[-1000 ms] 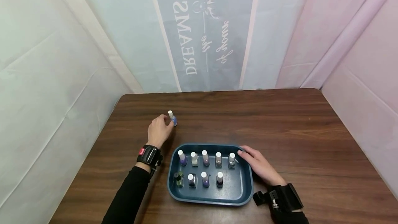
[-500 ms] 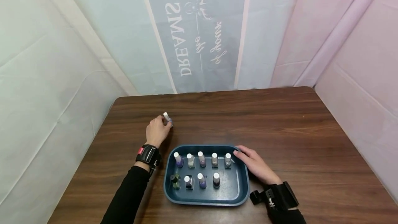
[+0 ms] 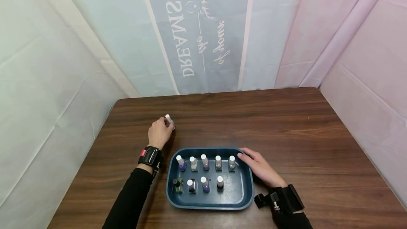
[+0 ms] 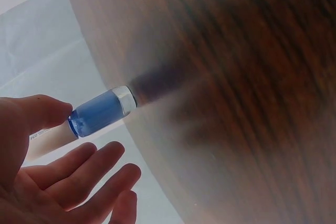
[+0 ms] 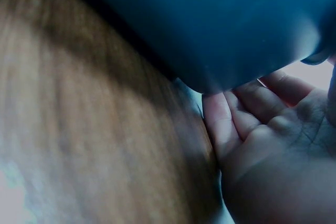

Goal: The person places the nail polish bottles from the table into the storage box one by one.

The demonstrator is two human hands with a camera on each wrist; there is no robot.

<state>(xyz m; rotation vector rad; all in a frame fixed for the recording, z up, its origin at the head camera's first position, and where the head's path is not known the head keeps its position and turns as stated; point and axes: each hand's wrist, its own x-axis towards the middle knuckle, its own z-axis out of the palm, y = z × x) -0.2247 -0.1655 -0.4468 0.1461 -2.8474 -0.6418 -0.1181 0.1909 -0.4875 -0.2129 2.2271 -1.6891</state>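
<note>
In the head view my left hand [image 3: 160, 133] is left of and beyond the tray, holding a nail polish bottle [image 3: 169, 119] by its white cap end. The left wrist view shows blue polish in the clear-based bottle [image 4: 100, 113], with the thumb at its neck and the other fingers partly spread; whether its base touches the table cannot be told. My right hand [image 3: 261, 167] grips the dark blue tray [image 3: 210, 207] at its far right corner, thumb on the rim. In the right wrist view the fingers [image 5: 220, 116] lie against the tray's outer wall [image 5: 210, 30].
Several nail polish bottles stand in two rows in the tray, mostly white-capped, such as a purple bottle [image 3: 205, 185]; a green one [image 3: 178, 185] has a dark cap. The brown wooden table [image 3: 254, 123] ends at a hanging cloth backdrop [image 3: 203, 56].
The left thumb and fingers have closed in around the blue nail polish bottle and cover more of it. The head view has shifted slightly; the right hand stays on the tray.
</note>
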